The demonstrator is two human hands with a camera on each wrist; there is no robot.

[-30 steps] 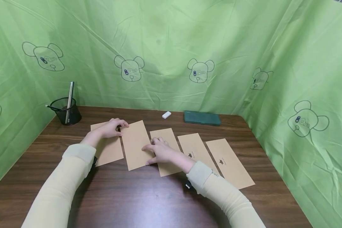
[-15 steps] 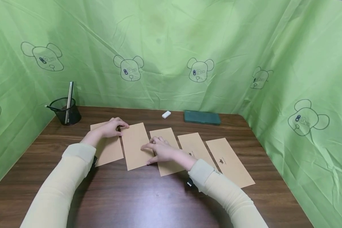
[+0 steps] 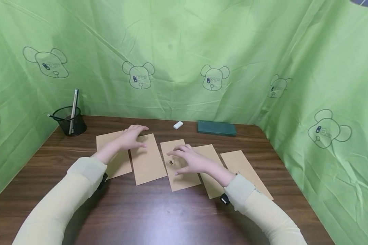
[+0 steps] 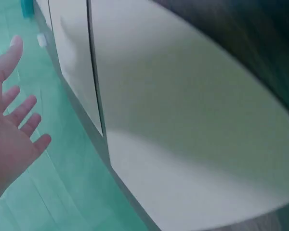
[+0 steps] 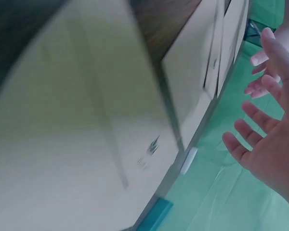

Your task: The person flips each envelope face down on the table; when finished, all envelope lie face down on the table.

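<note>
Several tan paper envelopes lie in a slanting row on the brown table. My left hand [image 3: 130,137], fingers spread, hovers over the gap between the leftmost envelope [image 3: 122,163] and the second envelope [image 3: 148,166]. Over the middle envelope [image 3: 184,183] is my right hand [image 3: 194,160], its fingers loosely bent and thumb apart. A small dark crown print [image 3: 170,162] shows beside those fingers. In the left wrist view the left hand [image 4: 9,125] holds nothing. The right hand [image 5: 274,139] has separated fingers and an unfilled palm in its wrist view.
To the right lie a fourth envelope [image 3: 211,189], partly under the right forearm, and a fifth envelope [image 3: 243,163]. Along the back are a white eraser [image 3: 178,125], a flat green case [image 3: 216,128] and a black mesh pen cup [image 3: 73,126]. Green cloth [image 3: 171,102] encloses the table.
Both hands have come off the second envelope. The right hand has moved right, over the middle envelope, uncovering its crown print; the left hand has shifted slightly right with its fingers spreading.
</note>
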